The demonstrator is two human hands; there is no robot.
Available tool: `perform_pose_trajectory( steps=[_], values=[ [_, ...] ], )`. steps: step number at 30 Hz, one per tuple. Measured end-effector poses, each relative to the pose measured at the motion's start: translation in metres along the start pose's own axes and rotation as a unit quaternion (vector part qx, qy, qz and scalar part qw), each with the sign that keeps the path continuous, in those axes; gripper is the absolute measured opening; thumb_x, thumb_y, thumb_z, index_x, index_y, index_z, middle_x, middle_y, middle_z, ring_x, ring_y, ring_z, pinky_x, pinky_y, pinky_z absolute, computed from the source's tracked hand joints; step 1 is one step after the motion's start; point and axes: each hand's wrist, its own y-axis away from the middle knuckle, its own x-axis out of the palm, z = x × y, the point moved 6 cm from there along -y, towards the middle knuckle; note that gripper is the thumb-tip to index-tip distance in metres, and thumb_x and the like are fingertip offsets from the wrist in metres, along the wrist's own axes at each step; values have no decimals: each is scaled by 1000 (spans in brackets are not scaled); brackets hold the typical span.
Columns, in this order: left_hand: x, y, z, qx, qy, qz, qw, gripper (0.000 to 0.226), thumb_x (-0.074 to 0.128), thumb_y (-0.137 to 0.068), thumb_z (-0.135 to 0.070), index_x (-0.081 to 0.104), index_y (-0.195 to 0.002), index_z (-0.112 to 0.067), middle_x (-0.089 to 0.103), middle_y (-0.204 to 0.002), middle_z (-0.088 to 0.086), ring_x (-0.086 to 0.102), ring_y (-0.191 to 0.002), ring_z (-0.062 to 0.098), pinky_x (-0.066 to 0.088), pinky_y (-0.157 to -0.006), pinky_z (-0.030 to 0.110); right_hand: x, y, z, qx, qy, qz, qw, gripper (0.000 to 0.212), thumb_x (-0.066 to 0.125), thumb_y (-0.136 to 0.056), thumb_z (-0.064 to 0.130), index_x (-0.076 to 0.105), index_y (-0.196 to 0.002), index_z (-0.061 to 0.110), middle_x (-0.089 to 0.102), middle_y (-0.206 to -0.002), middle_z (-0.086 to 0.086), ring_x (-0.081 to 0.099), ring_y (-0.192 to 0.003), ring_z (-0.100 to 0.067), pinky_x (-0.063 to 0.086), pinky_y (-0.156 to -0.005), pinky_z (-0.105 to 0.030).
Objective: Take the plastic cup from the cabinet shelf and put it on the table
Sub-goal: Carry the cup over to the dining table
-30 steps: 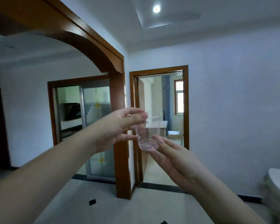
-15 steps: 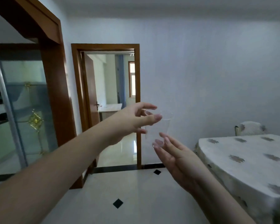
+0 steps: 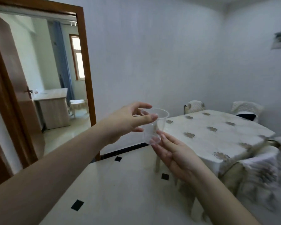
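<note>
A clear plastic cup hangs upright in the air in the middle of the head view. My left hand pinches its rim from the left with thumb and fingers. My right hand is palm up under the cup, its fingertips touching the cup's base. The table, covered with a white cloth with grey flower motifs, stands to the right of the cup and lower. The cabinet is out of view.
An open wooden doorway stands at the left and leads into another room. Cloth-covered chairs stand behind the table, and another chair at its near right corner. The pale tiled floor has small black diamonds.
The view has swung right: the arch and glass door left the frame and the table came fully into view. Both hands kept the cup between them, now closer to the table.
</note>
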Motion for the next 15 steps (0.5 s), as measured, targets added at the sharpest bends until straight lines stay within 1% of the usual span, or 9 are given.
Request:
perform_pose_trajectory(
  steps=[2, 4, 5, 6, 8, 11, 13, 15],
  values=[
    [14, -24, 10, 4, 36, 18, 999, 50, 77, -76, -46, 55, -120, -35, 60, -112, -4, 67, -89, 2, 54, -61, 14, -16, -5, 8, -13, -7, -24, 1000, 29, 51, -94, 5, 59, -122, 1, 58, -130, -28, 66, -102, -28, 59, -77, -28],
    [30, -49, 17, 7, 58, 41, 997, 39, 77, -80, -39, 57, -113, -36, 60, -107, -4, 67, -78, -7, 52, -57, 12, -33, -10, 18, -23, -7, -48, 999, 27, 52, -93, 6, 61, -118, 2, 62, -123, -25, 67, -99, -26, 59, -77, -29],
    [39, -61, 20, 8, 65, 53, 996, 37, 78, -80, -38, 57, -110, -37, 60, -108, -4, 66, -77, -8, 52, -57, 12, -42, -12, 23, -29, -7, -54, 998, 24, 53, -93, 6, 63, -115, 3, 66, -117, -23, 69, -95, -25, 59, -77, -29],
    [48, -72, 21, 12, 71, 64, 995, 37, 78, -79, -38, 58, -109, -38, 60, -109, -3, 67, -79, -7, 53, -59, 14, -51, -15, 30, -36, -8, -60, 998, 22, 53, -93, 6, 65, -112, 4, 69, -111, -20, 71, -90, -23, 59, -77, -29],
    [67, -95, 24, 21, 85, 82, 993, 38, 79, -77, -38, 59, -109, -37, 62, -112, 0, 67, -85, -4, 57, -65, 19, -73, -22, 42, -44, -9, -80, 996, 23, 54, -92, 6, 65, -113, 4, 72, -102, -16, 72, -86, -22, 58, -79, -30],
    [99, -131, 28, 32, 99, 98, 990, 47, 81, -69, -43, 61, -111, -35, 63, -116, 5, 68, -97, 7, 60, -79, 32, -111, -36, 63, -54, -6, -115, 992, 26, 54, -92, 6, 64, -116, 5, 70, -104, -16, 72, -84, -21, 58, -79, -31],
    [120, -156, 29, 36, 101, 109, 988, 53, 82, -63, -49, 61, -110, -36, 63, -118, 5, 67, -99, 8, 60, -78, 31, -137, -48, 78, -61, -10, -132, 989, 26, 54, -92, 5, 64, -116, 4, 68, -108, -18, 73, -84, -22, 59, -78, -31],
    [144, -184, 29, 41, 101, 125, 986, 54, 82, -61, -51, 61, -110, -37, 63, -117, 3, 68, -97, 5, 59, -74, 26, -165, -61, 94, -63, -17, -139, 988, 27, 54, -92, 4, 64, -117, 3, 68, -108, -19, 73, -85, -23, 59, -77, -31]
  ],
)
